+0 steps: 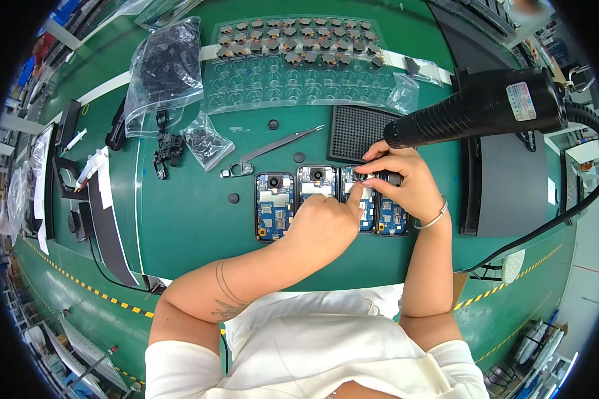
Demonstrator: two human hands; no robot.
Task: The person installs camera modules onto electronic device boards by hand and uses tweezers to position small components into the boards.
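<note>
Several opened phones with blue circuit boards stand side by side on the green mat. My right hand [406, 178] reaches over the two right-hand ones, thumb and index finger pinched on a small dark camera module [360, 177] at the top of the third phone [366, 218]. My left hand [323, 223] lies across the second phone [309, 178], its index fingertip touching the third phone just below the module and its other fingers curled under. The first phone [274, 207] and the rightmost phone [393, 218] are partly covered by my hands or beside them.
A black handheld tool with a ribbed barrel [472, 106] juts in from the right, above a black perforated block [359, 130]. Tweezers [283, 143] and small black caps [299, 157] lie behind the phones. Farther back are a clear parts tray [246, 103] and a plastic bag [170, 66].
</note>
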